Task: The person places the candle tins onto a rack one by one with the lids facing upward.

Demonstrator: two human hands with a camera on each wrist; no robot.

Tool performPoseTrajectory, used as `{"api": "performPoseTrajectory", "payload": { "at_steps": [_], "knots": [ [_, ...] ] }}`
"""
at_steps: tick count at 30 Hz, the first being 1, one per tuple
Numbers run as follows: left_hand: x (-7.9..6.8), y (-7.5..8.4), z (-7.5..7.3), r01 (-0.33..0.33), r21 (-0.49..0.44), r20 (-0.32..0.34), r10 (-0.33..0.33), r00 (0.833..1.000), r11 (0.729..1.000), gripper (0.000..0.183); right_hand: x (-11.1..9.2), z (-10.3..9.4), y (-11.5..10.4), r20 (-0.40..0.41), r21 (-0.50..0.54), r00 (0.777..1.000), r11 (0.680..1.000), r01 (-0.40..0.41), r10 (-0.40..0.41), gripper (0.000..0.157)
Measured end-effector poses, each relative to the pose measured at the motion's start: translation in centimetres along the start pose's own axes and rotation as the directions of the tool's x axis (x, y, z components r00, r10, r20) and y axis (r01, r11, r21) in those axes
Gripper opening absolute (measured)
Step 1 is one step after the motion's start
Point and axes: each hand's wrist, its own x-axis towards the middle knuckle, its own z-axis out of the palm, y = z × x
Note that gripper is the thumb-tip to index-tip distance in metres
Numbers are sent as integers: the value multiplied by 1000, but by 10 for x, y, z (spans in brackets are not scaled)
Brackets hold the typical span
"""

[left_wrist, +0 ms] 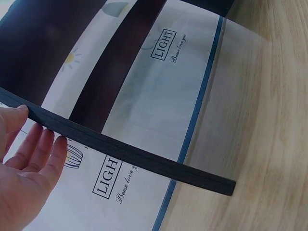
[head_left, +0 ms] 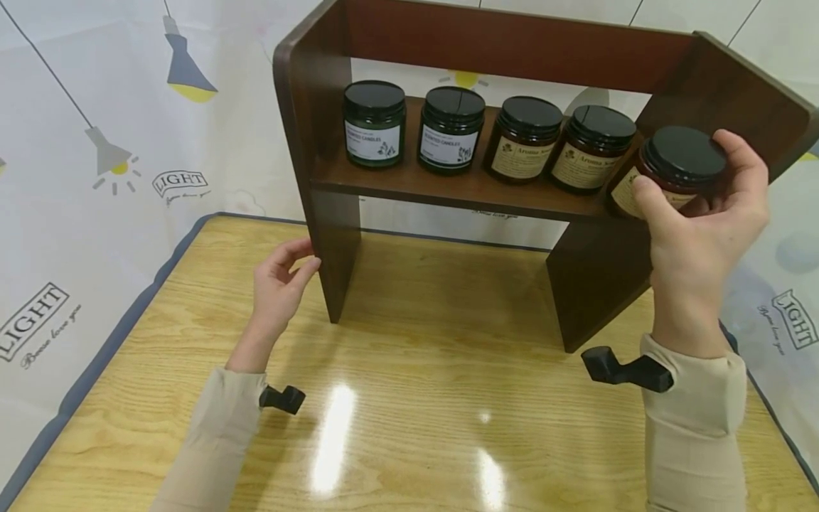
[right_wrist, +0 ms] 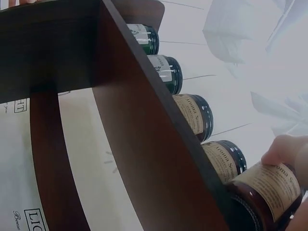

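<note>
A dark brown wooden shelf stands on the table, bearing a row of scented candle jars. Thumb and fingers of my right hand grip an amber candle jar with a black lid and tan label. This jar tilts at the shelf's right end; in the right wrist view its base is near the front edge, contact unclear. To its left sit two similar amber jars and two green jars with white labels. My left hand touches the left side panel with its fingertips, holding nothing loose.
The light wooden table reflects bright light near the front. A white cloth printed with lamps hangs behind and at the sides. The shelf's right side panel rises close beside the right hand. Black wrist mounts stick out from both sleeves.
</note>
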Motion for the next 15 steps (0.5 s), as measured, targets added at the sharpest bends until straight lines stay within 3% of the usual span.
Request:
{"api": "performPoseTrajectory", "payload": {
  "at_steps": [7, 15],
  "knots": [
    [0, 0, 0, -6, -1, 4, 6, 1000, 1000, 36, 6, 1, 7, -10, -191, 1000, 981, -11, 9, 58],
    [0, 1, 0, -4, 11, 4, 4, 1000, 1000, 34, 11, 2, 14, -17, -206, 1000, 978, -28, 25, 59]
  ]
}}
